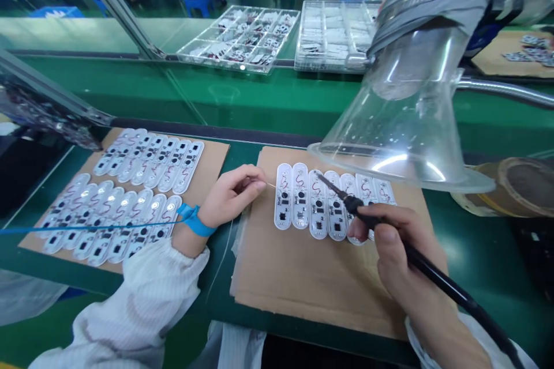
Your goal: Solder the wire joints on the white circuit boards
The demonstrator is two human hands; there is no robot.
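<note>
My right hand [404,259] is wrapped round a black soldering iron [351,203]. The iron's tip points up and left, at the top end of the third circuit board [319,213] from the left in a row; whether it touches is too small to tell. Several such white boards with rounded ends, red wires and black chips lie side by side on a cardboard sheet [311,277]. Between the thumb and fingers of my left hand [239,191] is a thin solder wire [270,185], its end near the leftmost board. A blue wrist strap [197,220] circles my left wrist.
A clear fume hood [402,127] hangs over the row's right end. More boards [142,225] cover a second cardboard [216,153] at left. Divided plastic trays [242,40] of small parts stand behind the rail. At right are a brown roll [515,184] and a metal hose [506,87].
</note>
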